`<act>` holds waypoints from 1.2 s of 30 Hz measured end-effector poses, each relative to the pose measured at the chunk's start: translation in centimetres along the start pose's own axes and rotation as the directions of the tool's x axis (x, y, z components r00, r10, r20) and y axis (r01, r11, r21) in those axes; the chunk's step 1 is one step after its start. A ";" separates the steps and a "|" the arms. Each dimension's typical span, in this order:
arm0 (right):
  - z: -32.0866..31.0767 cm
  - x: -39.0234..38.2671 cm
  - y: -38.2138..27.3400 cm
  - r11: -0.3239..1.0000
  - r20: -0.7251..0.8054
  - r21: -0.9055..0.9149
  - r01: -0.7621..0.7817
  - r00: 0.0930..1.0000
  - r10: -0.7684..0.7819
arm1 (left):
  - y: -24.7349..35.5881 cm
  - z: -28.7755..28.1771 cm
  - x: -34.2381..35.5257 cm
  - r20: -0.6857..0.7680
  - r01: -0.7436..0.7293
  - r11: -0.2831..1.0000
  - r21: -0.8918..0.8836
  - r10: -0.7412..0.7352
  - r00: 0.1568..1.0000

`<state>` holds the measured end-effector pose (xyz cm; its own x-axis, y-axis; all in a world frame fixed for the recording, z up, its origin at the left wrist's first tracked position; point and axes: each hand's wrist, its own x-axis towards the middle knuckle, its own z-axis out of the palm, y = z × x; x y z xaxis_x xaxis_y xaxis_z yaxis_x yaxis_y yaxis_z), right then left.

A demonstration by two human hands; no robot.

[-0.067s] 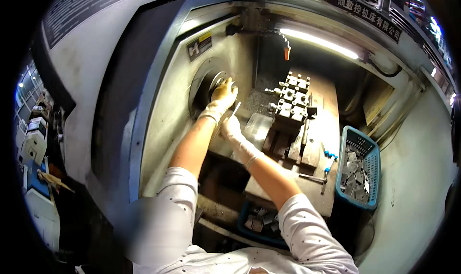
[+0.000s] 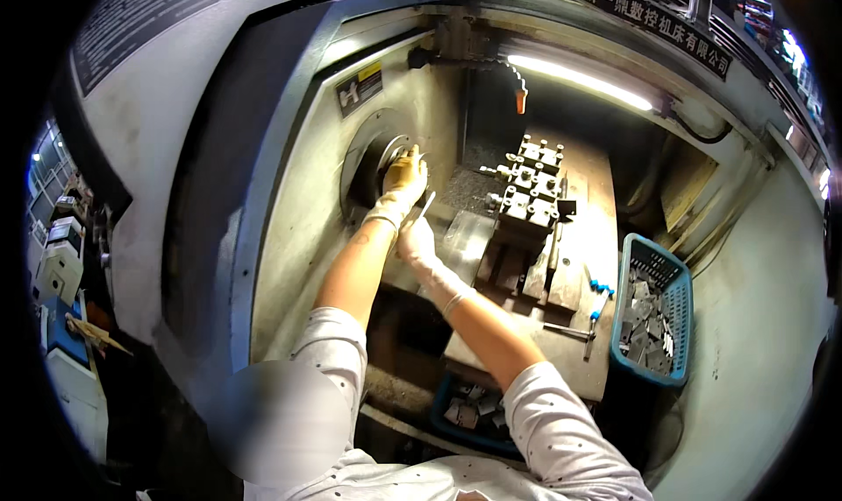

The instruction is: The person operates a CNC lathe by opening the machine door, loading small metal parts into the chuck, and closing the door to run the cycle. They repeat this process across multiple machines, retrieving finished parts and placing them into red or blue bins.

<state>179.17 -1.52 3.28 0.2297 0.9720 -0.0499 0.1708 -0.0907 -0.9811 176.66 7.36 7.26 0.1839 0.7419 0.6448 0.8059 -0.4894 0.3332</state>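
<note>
My left hand [image 2: 403,183], in a yellowed work glove, is closed against the front of the round lathe chuck [image 2: 373,169] in the left wall. Its fingers cover whatever they grip there. Just below and to the right, my gloved right hand [image 2: 416,240] is closed around a thin, light metal rod [image 2: 428,204], whose end sticks up past the fingers. Both wrists are close together, the right one slightly lower. To their right stands a tool block [image 2: 531,185] with several bolted holders, apart from both hands.
Right of the slide, a blue plastic basket [image 2: 626,317] holds many grey metal pieces. Another blue bin [image 2: 447,413] with metal parts sits low beneath my right forearm. A T-handled wrench [image 2: 570,330] and a blue jointed coolant hose [image 2: 602,301] lie by the slide. An orange-tipped nozzle [image 2: 521,102] hangs above.
My right hand has shifted slightly left, nearer the left wrist, with the rod in it. The left hand stays at the chuck; the whole view has shifted slightly.
</note>
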 end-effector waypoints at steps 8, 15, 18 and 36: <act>0.2 1.9 1.8 0.982 -0.099 -0.187 0.042 0.993 -0.061 | 0.9 1.7 1.1 -0.041 -0.080 0.994 -0.080 0.077 0.996; 1.3 1.1 4.8 0.781 -0.296 -0.622 -0.062 0.941 -0.161 | 1.2 1.1 2.0 0.016 -0.020 0.998 -0.062 0.021 1.000; 0.4 2.7 4.7 0.158 0.112 -0.969 0.192 0.904 -0.412 | 2.3 1.0 3.4 0.252 0.075 0.996 -0.044 -0.061 0.966; -3.9 8.9 2.2 0.378 -0.067 0.896 -0.235 0.769 0.636 | -0.3 2.2 -1.5 -0.425 -0.217 0.956 -0.200 0.115 0.898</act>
<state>185.30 6.05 1.39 0.3491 0.6751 -0.6499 -0.8476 -0.0682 -0.5262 177.38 7.36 4.72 0.0188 0.4152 0.9095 0.6179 -0.7200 0.3159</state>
